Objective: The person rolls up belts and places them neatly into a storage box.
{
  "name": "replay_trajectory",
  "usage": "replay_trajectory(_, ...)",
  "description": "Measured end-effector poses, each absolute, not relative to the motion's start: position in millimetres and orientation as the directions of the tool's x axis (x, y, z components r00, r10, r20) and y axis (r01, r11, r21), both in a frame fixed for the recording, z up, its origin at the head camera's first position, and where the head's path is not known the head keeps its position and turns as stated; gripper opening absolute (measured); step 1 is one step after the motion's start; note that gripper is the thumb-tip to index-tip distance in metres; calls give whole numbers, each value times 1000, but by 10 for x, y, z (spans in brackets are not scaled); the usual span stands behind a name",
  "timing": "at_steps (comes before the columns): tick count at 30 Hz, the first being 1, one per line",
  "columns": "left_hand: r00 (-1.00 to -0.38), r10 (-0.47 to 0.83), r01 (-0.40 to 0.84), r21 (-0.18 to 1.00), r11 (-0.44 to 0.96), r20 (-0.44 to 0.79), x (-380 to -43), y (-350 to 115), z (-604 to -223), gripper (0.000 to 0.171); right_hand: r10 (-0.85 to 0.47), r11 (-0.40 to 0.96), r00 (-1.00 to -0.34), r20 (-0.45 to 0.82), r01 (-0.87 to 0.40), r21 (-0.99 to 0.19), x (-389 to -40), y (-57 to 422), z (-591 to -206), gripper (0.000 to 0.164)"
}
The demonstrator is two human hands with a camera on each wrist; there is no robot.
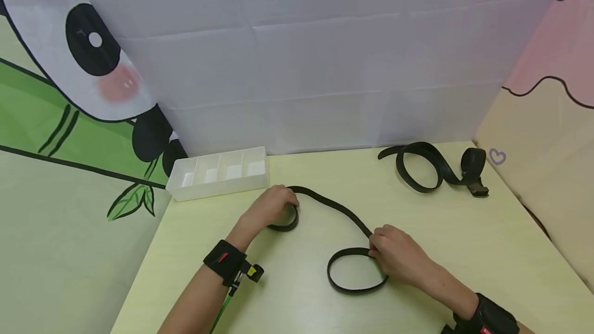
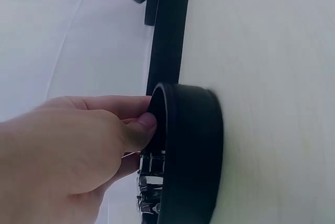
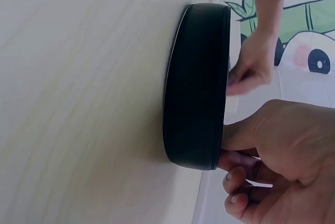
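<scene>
On the surface point(image 1: 287, 287), the left hand point(image 1: 270, 206) and right hand point(image 1: 400, 255) pinch the black belt point(image 1: 331, 203) at its 2 loops; probably light, springy, best held by upper edges.

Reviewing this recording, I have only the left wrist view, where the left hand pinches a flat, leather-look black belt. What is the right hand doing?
Observer: The right hand grips the same belt farther along.
Operator: How does the belt lie beside that hand?
Observer: It curves round into a loop.
Operator: Anything beyond the left hand, outside my view?
Observer: A white, rectangular, plastic-looking tray, divided into compartments.
</scene>
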State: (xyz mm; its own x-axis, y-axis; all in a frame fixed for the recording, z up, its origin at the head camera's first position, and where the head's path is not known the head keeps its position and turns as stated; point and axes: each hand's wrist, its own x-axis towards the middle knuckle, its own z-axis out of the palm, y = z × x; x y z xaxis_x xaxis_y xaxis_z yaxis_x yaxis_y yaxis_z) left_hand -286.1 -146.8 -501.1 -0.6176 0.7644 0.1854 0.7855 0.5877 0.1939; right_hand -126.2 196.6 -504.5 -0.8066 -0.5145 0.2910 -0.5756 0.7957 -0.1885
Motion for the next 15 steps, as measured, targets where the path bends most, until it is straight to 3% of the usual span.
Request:
replay_trajectory(8, -720, 672, 694, 218, 686, 175, -2787, -1706, -5048, 34, -421, 861, -860, 287, -479, -173, -1301, 2313, -5009, 29)
replay_trajectory(15, -722, 663, 692, 226, 685, 198, -2684, -1811, -5078, 37, -350, 893, -899, 263, -405, -196, -1404, 2563, -4967, 30)
